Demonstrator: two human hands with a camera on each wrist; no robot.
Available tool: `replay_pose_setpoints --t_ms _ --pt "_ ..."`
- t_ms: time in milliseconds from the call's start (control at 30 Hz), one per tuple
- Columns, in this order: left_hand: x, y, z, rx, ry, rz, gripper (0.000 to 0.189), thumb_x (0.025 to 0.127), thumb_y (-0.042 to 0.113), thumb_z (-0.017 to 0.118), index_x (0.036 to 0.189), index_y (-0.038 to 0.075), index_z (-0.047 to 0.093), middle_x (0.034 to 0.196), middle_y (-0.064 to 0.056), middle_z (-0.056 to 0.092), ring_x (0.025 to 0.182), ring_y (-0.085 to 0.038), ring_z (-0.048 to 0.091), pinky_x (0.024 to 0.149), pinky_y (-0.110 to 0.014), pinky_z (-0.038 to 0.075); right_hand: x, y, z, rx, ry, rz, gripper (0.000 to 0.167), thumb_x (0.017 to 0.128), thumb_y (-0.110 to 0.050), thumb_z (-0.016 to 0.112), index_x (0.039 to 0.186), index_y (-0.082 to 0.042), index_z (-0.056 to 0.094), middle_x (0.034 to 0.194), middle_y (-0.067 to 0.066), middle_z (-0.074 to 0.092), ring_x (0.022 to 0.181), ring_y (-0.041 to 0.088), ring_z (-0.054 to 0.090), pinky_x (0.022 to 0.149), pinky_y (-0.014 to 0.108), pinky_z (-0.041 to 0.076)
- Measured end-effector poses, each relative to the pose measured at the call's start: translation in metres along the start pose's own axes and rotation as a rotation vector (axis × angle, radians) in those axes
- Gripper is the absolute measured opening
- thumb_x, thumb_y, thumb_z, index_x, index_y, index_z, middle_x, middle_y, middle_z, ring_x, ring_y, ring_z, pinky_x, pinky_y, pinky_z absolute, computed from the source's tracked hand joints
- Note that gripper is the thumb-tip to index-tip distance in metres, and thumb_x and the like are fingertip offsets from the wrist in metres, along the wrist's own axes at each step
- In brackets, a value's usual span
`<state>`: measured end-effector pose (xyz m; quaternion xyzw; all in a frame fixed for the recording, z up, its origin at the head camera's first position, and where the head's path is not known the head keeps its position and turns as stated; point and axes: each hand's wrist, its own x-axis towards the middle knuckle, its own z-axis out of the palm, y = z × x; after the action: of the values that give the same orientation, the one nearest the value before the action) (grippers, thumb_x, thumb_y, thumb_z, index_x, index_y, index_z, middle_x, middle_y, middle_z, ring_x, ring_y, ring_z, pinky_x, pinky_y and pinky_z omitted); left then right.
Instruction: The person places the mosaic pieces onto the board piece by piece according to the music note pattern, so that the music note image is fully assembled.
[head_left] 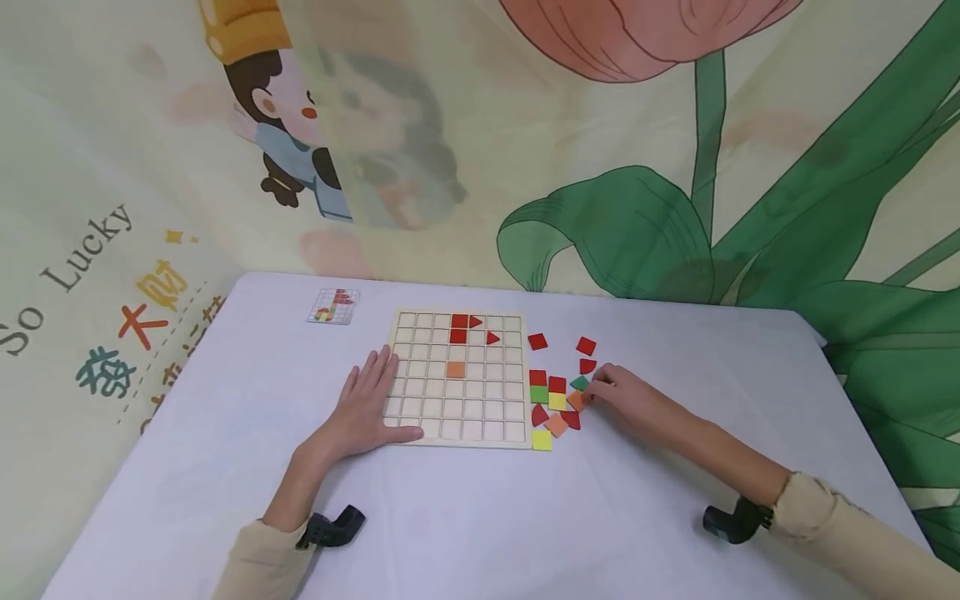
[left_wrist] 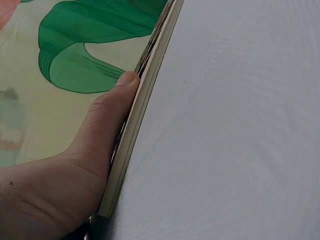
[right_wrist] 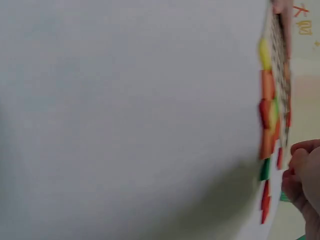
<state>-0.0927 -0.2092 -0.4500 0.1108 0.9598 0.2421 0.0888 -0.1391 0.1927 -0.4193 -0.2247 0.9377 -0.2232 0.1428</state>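
A wooden grid board [head_left: 491, 408] lies on the table. My left hand [head_left: 366, 412] rests along its left edge with straight, spread fingers, its thumb on the front rim. In the left wrist view the thumb [left_wrist: 102, 125] lies along the board's edge. On the grid sit two red squares [head_left: 458, 336], two red triangles [head_left: 492, 337] and an orange square [head_left: 455, 369]. My right hand [head_left: 633, 400], fingers bent, is over the right side of the loose pieces, close to a green piece [head_left: 580, 383] and an orange one [head_left: 576, 401]. Whether its fingertips pinch a piece is hidden.
Several loose red, green, yellow and orange pieces, including a yellow square [head_left: 542, 440] and a red square [head_left: 587, 345], lie right of the board. A pattern card [head_left: 333, 306] lies at the back left of the white-covered table [head_left: 465, 525]. A printed cloth [head_left: 442, 250] hangs behind.
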Motion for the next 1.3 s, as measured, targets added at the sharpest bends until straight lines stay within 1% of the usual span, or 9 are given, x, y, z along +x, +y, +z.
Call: replay_pose_setpoints --t_ms 100,167,300,367,500,633,900,1033,1300 --pt "0.0 0.001 0.002 0.003 -0.005 -0.001 0.12 0.073 0.057 0.076 0.154 -0.003 0.01 0.164 -0.02 0.001 0.151 -0.04 -0.001 0.119 -0.061 0.001 0.009 -0.01 -0.004 -0.092 0.116 -0.223 0.039 0.075 -0.006 0.081 0.109 -0.015 0.063 0.106 0.003 0.06 0.101 0.016 0.057 0.075 0.027 0.059" --pt "-0.001 0.001 0.002 0.007 -0.003 -0.005 0.12 0.073 0.056 0.076 0.154 -0.003 0.01 0.164 -0.02 0.002 0.151 -0.04 -0.001 0.119 -0.061 0.001 0.023 -0.019 -0.003 -0.059 0.134 -0.266 0.038 0.078 -0.005 0.079 0.111 -0.015 0.063 0.107 0.004 0.059 0.1 0.016 0.056 0.074 0.025 0.058" --pt "0.001 0.002 0.003 0.01 0.0 -0.008 0.12 0.073 0.056 0.076 0.154 -0.002 0.01 0.164 -0.019 0.001 0.151 -0.04 -0.001 0.12 -0.06 0.001 0.06 -0.033 0.003 -0.03 0.102 -0.331 0.028 0.086 -0.007 0.071 0.113 -0.012 0.065 0.11 0.007 0.06 0.102 0.018 0.056 0.076 0.025 0.058" --pt "0.001 0.001 0.003 0.002 0.005 -0.005 0.12 0.073 0.056 0.076 0.154 -0.002 0.01 0.164 -0.019 0.001 0.151 -0.04 -0.001 0.12 -0.06 0.001 0.078 -0.037 0.008 -0.052 0.092 -0.373 0.026 0.088 -0.008 0.069 0.114 -0.011 0.067 0.11 0.008 0.061 0.102 0.018 0.056 0.08 0.026 0.058" --pt "0.001 0.002 0.004 -0.014 0.008 0.005 0.12 0.073 0.057 0.076 0.154 -0.002 0.011 0.164 -0.019 0.002 0.151 -0.04 0.0 0.12 -0.06 0.001 0.1 -0.043 0.016 -0.104 0.069 -0.375 0.024 0.091 -0.01 0.066 0.115 -0.012 0.069 0.11 0.006 0.063 0.103 0.018 0.058 0.087 0.027 0.057" --pt "0.002 0.003 0.005 -0.008 0.006 0.004 0.12 0.073 0.058 0.075 0.154 -0.002 0.01 0.164 -0.019 0.001 0.152 -0.039 -0.001 0.12 -0.06 0.001 0.107 -0.047 0.019 -0.181 0.044 -0.346 0.024 0.091 -0.013 0.066 0.115 -0.011 0.068 0.113 0.005 0.066 0.108 0.019 0.06 0.094 0.03 0.055" --pt "0.001 0.002 0.0 0.013 0.003 -0.003 0.12 0.073 0.056 0.076 0.154 -0.003 0.009 0.164 -0.019 0.0 0.152 -0.039 -0.002 0.12 -0.06 0.001 0.107 -0.049 0.017 -0.253 0.024 -0.389 0.024 0.09 -0.013 0.068 0.113 -0.01 0.069 0.112 0.005 0.068 0.108 0.02 0.062 0.095 0.032 0.054" --pt "0.001 0.001 -0.001 0.008 0.004 0.002 0.12 0.073 0.056 0.076 0.154 -0.003 0.009 0.164 -0.02 0.0 0.152 -0.04 -0.002 0.12 -0.06 0.001 0.105 -0.049 0.017 -0.243 0.013 -0.407 0.023 0.091 -0.012 0.066 0.114 -0.008 0.069 0.115 0.007 0.067 0.111 0.021 0.061 0.097 0.033 0.053" --pt "0.001 0.001 0.0 0.007 -0.002 -0.005 0.121 0.073 0.057 0.076 0.154 -0.003 0.009 0.164 -0.018 -0.001 0.152 -0.039 -0.003 0.12 -0.059 0.0 0.104 -0.053 0.019 -0.27 0.074 -0.402 0.019 0.09 -0.012 0.068 0.109 -0.009 0.072 0.109 0.005 0.071 0.106 0.02 0.064 0.095 0.032 0.054"
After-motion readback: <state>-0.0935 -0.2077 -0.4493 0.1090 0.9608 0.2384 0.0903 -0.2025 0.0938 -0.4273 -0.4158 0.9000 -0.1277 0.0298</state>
